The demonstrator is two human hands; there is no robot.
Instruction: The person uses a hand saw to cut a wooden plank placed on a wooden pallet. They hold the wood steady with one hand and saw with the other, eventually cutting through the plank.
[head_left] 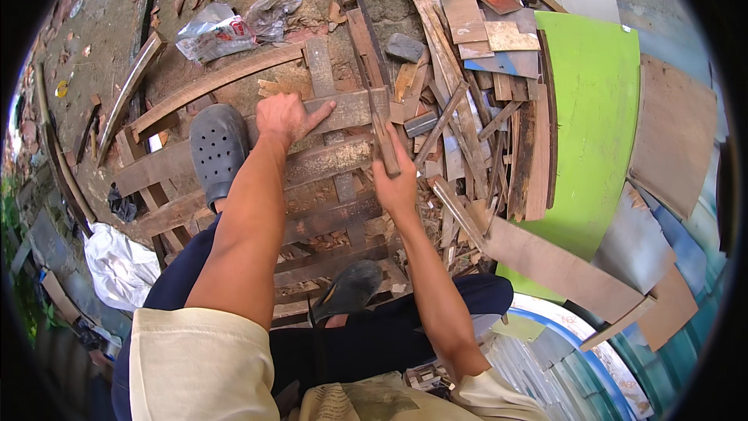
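My left hand [287, 118] presses down on a brown wooden plank [354, 107] of a slatted pallet [331, 157]. Its fingers curl over the far edge and its thumb lies along the top. My right hand [396, 181] grips the brown wooden handle of what looks like a handsaw [383, 140]. The thin blade, seen nearly edge-on, crosses the plank close to its right end. How deep the blade sits in the wood I cannot tell. A grey clog [218, 148] on one foot rests on the slats left of my left hand; another clog [347, 292] is nearer me.
Scrap wood [467, 109] is heaped right of the pallet, beside a bright green board [588, 132] and a brown panel [674, 136]. Clear plastic wrapping [214, 35] lies beyond. A white plastic bag [118, 265] sits at left, and a stone [405, 47] lies near the heap.
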